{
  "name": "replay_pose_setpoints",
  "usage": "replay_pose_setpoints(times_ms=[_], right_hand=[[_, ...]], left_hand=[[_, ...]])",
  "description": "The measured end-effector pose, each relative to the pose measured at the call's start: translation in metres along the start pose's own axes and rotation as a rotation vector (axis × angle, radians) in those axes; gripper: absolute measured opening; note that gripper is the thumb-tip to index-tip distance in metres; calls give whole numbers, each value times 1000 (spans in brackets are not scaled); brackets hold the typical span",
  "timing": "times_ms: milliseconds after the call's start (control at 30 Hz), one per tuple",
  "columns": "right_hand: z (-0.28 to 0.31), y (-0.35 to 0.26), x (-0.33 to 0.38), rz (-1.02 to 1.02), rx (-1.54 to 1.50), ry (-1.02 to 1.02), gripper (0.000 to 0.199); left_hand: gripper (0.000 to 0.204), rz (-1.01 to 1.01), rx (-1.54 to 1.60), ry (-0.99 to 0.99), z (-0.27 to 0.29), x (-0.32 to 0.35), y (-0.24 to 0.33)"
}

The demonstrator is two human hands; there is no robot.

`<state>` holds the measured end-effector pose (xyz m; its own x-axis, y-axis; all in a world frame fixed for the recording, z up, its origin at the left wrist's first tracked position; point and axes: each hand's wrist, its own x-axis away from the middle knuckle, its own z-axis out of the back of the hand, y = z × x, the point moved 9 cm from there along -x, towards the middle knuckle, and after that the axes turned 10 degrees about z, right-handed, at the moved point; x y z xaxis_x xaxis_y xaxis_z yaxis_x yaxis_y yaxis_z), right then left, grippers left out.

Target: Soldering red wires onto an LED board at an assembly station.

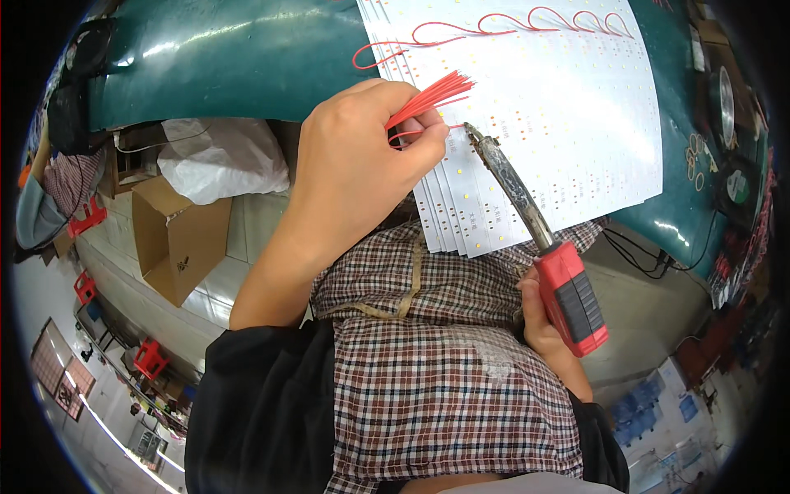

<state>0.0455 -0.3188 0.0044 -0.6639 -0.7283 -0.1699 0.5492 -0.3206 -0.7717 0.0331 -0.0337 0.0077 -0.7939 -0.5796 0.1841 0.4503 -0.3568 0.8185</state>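
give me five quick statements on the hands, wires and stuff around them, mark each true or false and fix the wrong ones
1. The left hand holds a bundle of red wires. True.

2. The right hand holds a pair of scissors. False: it holds a soldering iron with a red and black handle.

3. The tip of the soldering iron is at the end of a single red wire. True.

4. The white sheets are scattered on the floor. False: they are stacked on the green table.

5. A cardboard box stands off to the left, below the table's level. True.
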Motion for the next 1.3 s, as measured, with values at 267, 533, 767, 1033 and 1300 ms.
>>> replay_pose_setpoints(times_ms=[267, 533, 767, 1033, 1300], right_hand=[[12, 25, 28, -220, 23, -55, 15], [1, 51, 36, -289, -373, 289, 12], [12, 77, 36, -442, -422, 403, 9], [20, 56, 29, -344, -471, 508, 15], [21, 92, 50, -368, -492, 522, 13]], left_hand=[[13, 2, 62, -3, -2, 1, -4], [18, -116, -132, 25, 2, 7, 13], [18, -99, -150, 68, 17, 5, 15], [19, -182, -128, 122, 26, 15, 43], [18, -102, -153, -33, -26, 13, 32]])
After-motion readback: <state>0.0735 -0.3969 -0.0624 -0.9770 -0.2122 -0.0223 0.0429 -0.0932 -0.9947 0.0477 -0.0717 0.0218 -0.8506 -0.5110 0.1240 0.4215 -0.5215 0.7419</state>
